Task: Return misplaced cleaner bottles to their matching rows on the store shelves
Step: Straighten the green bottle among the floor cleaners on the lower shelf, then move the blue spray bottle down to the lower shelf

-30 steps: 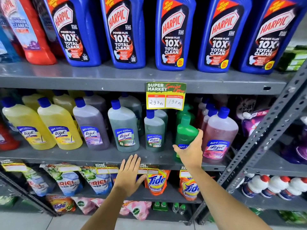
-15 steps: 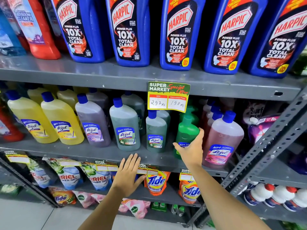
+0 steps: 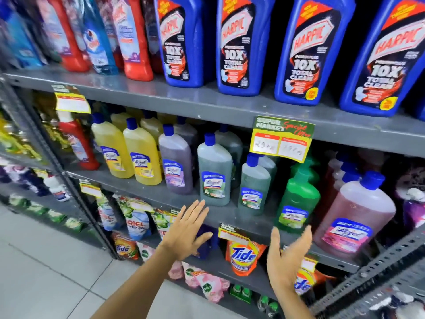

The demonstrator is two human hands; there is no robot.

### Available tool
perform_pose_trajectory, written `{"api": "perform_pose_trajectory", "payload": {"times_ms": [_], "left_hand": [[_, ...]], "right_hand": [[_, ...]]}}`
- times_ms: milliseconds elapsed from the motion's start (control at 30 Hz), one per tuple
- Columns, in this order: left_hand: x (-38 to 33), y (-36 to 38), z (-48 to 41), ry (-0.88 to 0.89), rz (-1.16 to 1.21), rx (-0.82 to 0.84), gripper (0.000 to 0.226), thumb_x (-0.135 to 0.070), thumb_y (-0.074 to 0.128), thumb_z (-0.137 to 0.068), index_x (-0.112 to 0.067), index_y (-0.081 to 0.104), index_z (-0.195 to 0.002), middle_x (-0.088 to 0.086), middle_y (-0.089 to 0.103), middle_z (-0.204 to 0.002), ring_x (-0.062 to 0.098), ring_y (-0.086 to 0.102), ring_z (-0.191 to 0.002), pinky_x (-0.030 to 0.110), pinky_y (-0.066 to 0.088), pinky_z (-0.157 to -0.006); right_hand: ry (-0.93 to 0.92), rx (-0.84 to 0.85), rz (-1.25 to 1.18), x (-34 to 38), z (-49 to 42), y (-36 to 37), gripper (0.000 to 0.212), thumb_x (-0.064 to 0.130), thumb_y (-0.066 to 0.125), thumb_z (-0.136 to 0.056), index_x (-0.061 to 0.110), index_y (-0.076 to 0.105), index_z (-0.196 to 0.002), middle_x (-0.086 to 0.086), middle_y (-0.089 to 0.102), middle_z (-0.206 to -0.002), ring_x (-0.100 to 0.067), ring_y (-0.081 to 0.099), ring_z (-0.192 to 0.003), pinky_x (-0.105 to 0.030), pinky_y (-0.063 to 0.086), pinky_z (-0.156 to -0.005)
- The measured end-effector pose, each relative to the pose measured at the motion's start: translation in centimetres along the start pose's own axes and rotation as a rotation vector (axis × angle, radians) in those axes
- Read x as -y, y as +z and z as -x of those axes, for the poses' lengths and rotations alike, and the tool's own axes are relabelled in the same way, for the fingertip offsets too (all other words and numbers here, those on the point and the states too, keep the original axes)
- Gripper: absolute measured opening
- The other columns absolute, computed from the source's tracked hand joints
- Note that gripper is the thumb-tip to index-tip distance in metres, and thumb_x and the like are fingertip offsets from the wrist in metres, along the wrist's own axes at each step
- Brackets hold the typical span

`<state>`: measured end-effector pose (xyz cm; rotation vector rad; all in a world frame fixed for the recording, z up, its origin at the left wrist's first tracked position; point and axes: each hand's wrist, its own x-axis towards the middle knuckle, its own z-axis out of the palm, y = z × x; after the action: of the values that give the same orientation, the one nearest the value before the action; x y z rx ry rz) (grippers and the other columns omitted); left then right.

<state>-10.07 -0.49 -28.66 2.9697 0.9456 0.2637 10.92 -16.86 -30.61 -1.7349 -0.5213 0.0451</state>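
Observation:
On the middle grey shelf (image 3: 147,196) stand rows of Lizol cleaner bottles: yellow ones (image 3: 140,155), a purple one (image 3: 176,162), grey-green ones (image 3: 215,173), a bright green bottle (image 3: 299,201) and a pink bottle (image 3: 354,217). My right hand (image 3: 287,256) hovers open just below the bright green bottle, apart from it. My left hand (image 3: 186,229) is open with fingers spread in front of the shelf edge, below the grey-green bottles. Neither hand holds anything.
Blue Harpic bottles (image 3: 239,42) and red bottles (image 3: 135,35) fill the top shelf. A price tag (image 3: 282,139) hangs from its edge. Tide (image 3: 243,256) and Ariel pouches (image 3: 135,224) hang below. A slanted metal upright (image 3: 368,279) crosses at lower right; tiled floor (image 3: 46,272) at left.
My right hand has let go of the bright green bottle and dropped back below it. The view has swung left, showing more of the left shelves and floor.

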Motion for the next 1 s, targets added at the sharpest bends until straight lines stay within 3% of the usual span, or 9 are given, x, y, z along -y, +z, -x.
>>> {"api": "perform_pose_trajectory", "payload": {"times_ms": [133, 200, 267, 367, 467, 567, 733, 1000], "left_hand": [[4.5, -2.9, 1.9, -0.015, -0.017, -0.076, 0.072, -0.058, 0.030, -0.099, -0.014, 0.015, -0.154, 0.003, 0.000, -0.161, 0.023, -0.001, -0.150, 0.044, -0.005, -0.121], [7.3, -5.5, 2.3, -0.025, -0.034, -0.142, 0.073, -0.058, 0.028, -0.097, -0.012, 0.019, -0.153, 0.006, 0.009, -0.162, 0.025, 0.002, -0.150, 0.044, 0.000, -0.120], [10.8, -8.7, 2.8, -0.049, -0.044, -0.229, 0.072, -0.058, 0.027, -0.097, -0.010, 0.026, -0.151, 0.008, 0.017, -0.161, 0.026, 0.009, -0.149, 0.043, 0.005, -0.120], [15.5, -13.4, 3.6, -0.071, -0.060, -0.308, 0.070, -0.055, 0.029, -0.097, -0.008, 0.032, -0.149, 0.011, 0.022, -0.159, 0.028, 0.016, -0.148, 0.049, 0.015, -0.119], [20.9, -17.6, 4.6, -0.086, -0.087, -0.368, 0.071, -0.056, 0.025, -0.098, -0.008, 0.029, -0.150, 0.010, 0.017, -0.161, 0.026, 0.011, -0.150, 0.053, 0.016, -0.120], [24.9, -21.0, 4.7, -0.077, -0.100, -0.423, 0.069, -0.055, 0.024, -0.098, -0.010, 0.023, -0.152, 0.008, 0.015, -0.162, 0.020, 0.009, -0.150, 0.049, 0.013, -0.121], [29.9, -25.4, 3.0, -0.016, -0.097, -0.591, 0.063, -0.044, 0.039, -0.100, -0.009, 0.026, -0.150, 0.009, 0.017, -0.162, 0.021, 0.015, -0.149, 0.045, 0.021, -0.119], [37.8, -28.7, -1.5, 0.028, -0.137, -0.735, 0.061, -0.041, 0.040, -0.100, -0.010, 0.026, -0.150, 0.010, 0.015, -0.162, 0.023, 0.013, -0.149, 0.050, 0.023, -0.117]], "right_hand": [[-0.371, 0.115, -0.008, 4.2, 2.2, 2.2, 0.074, 0.038, 0.048, -0.099, 0.023, 0.007, -0.159, 0.003, 0.013, -0.167, -0.013, 0.015, -0.153, -0.041, 0.021, -0.121], [-0.634, 0.167, -0.021, 8.2, 2.3, 4.2, 0.071, 0.035, 0.045, -0.099, 0.016, 0.011, -0.159, -0.001, 0.013, -0.167, -0.024, 0.016, -0.153, -0.036, 0.017, -0.123], [-0.839, 0.150, -0.065, 13.5, 2.2, 7.5, 0.068, 0.031, 0.045, -0.100, 0.011, 0.014, -0.158, -0.005, 0.013, -0.167, -0.035, 0.015, -0.152, -0.040, 0.016, -0.123], [-0.958, 0.088, -0.146, 21.4, 1.6, 12.3, 0.067, 0.027, 0.046, -0.100, 0.010, 0.015, -0.157, -0.003, 0.010, -0.167, -0.041, 0.012, -0.152, -0.048, 0.018, -0.122], [-1.092, 0.032, -0.130, 28.3, 1.5, 17.1, 0.067, 0.023, 0.048, -0.099, 0.005, 0.017, -0.156, -0.013, 0.014, -0.165, -0.041, 0.010, -0.152, -0.044, 0.014, -0.123], [-1.173, 0.013, -0.020, 33.3, 1.3, 20.8, 0.067, 0.021, 0.051, -0.097, 0.001, 0.020, -0.154, -0.019, 0.020, -0.162, -0.036, 0.008, -0.153, -0.046, 0.015, -0.123], [-1.182, 0.046, 0.111, 39.1, 0.7, 26.2, 0.067, 0.021, 0.055, -0.094, -0.002, 0.028, -0.151, -0.019, 0.024, -0.161, -0.037, 0.014, -0.152, -0.053, 0.020, -0.121], [-1.132, 0.117, 0.160, 44.7, -1.0, 34.1, 0.074, 0.028, 0.054, -0.092, 0.006, 0.023, -0.154, -0.013, 0.014, -0.166, -0.029, 0.007, -0.153, -0.043, 0.018, -0.123]]}}
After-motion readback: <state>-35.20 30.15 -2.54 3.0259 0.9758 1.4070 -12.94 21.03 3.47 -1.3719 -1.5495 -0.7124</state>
